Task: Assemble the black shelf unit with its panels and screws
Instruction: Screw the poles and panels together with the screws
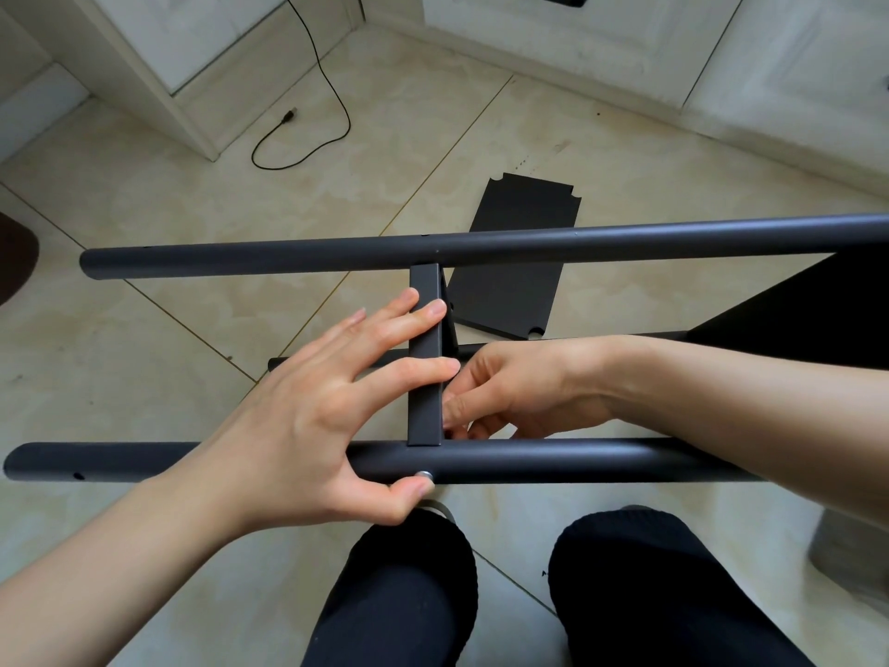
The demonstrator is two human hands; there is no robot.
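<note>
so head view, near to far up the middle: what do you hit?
Black-clad knees → near tube with screw → crossbar → far tube → loose black panel → white cabinets.

Crossbar (424, 358) under left fingers (385, 324): dark grey. Screw (424, 474) at thumb tip: silver. Tubes (481, 245), loose panel (510, 262) beyond fingertips: charcoal-black. Floor (192, 195): beige marbled tile. Cable (332, 89): black.
</note>
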